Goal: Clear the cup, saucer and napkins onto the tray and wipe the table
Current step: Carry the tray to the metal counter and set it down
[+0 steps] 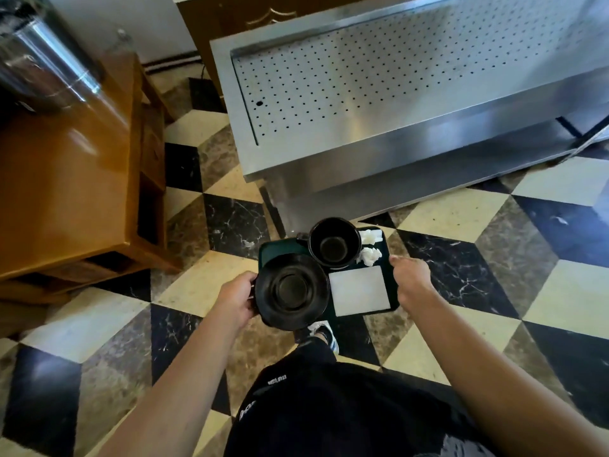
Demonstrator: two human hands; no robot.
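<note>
I hold a dark green tray [275, 248] level in front of my body, above the checkered floor. My left hand [236, 300] grips its left edge and my right hand [410, 277] grips its right edge. On the tray a black saucer [291, 291] lies at the near left, overhanging the rim. A black cup [333, 243], upright and empty, stands behind it. Two crumpled white napkins [370, 247] rest at the far right corner, and a flat white square cloth [359, 290] lies at the near right.
A stainless steel counter with a perforated top [379, 77] stands ahead and to the right. A wooden cabinet [72, 179] with a shiny metal urn [43, 61] is on the left. Tiled floor runs between them. My shoe [326, 334] shows below the tray.
</note>
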